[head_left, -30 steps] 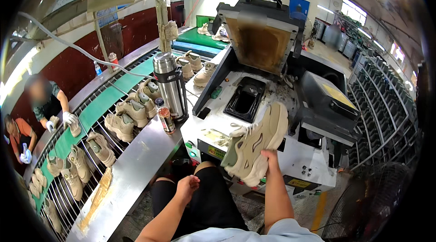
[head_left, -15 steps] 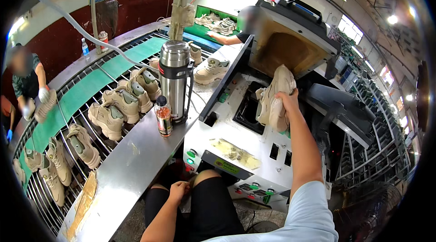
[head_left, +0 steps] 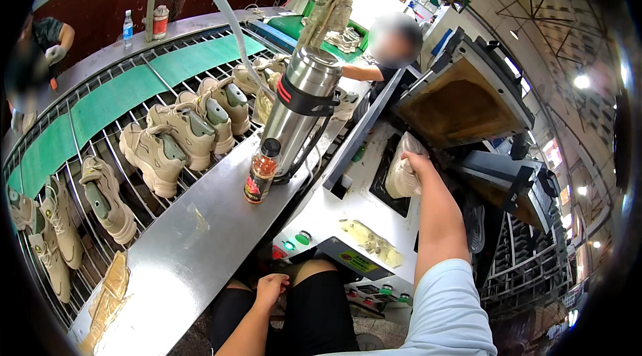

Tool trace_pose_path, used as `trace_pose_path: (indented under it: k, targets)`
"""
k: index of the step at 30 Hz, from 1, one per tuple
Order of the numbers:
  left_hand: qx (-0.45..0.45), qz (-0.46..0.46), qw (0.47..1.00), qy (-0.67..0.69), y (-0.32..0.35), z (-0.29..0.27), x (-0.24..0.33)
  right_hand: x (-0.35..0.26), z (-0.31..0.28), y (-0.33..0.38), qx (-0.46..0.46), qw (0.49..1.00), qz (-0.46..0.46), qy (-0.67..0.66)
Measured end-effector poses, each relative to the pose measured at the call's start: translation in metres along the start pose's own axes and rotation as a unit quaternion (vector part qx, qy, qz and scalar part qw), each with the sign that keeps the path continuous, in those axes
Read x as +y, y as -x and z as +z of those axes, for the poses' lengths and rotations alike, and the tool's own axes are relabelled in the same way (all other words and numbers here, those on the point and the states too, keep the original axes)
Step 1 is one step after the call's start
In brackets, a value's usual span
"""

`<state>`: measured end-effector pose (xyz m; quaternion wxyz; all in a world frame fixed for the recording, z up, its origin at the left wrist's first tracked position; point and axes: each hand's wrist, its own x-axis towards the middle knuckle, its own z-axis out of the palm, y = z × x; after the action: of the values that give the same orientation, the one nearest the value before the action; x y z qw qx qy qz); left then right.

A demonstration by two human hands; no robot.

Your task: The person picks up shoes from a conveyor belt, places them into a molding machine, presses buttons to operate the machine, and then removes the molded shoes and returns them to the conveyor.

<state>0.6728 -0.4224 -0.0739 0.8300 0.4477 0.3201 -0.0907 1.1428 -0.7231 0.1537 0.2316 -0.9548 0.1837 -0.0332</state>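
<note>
My right hand, arm stretched forward, grips a beige sneaker with its fingers around the side near the sole. The shoe is at the dark rectangular recess in the top of a white machine; whether it touches the bottom cannot be seen. Above it a hinged lid with a brown, worn inner pad stands raised. My left hand rests by my thigh, fingers curled in, with nothing visible in it.
Left of me runs a metal ledge with a steel thermos and a small drink bottle. Beyond it, several beige sneakers stand on a roller conveyor. Two other people work at the far side. A second lid hangs at the right.
My right hand has lowered the sneaker from in front of the raised lid to the machine's recess. My view has tilted. The left hand stays by my thigh.
</note>
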Motion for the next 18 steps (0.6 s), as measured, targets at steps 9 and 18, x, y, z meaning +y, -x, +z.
trace_pose_path:
  k: [9, 18]
  targets:
    - [-0.007, 0.084, 0.994, 0.068, 0.028, 0.0, -0.001, 0.049, -0.059, 0.163, 0.048, 0.964, -0.262, 0.022]
    - [-0.024, 0.21, 0.97, 0.123, 0.046, 0.045, 0.027, 0.246, -0.166, 0.182, 0.338, 0.899, -0.247, 0.126]
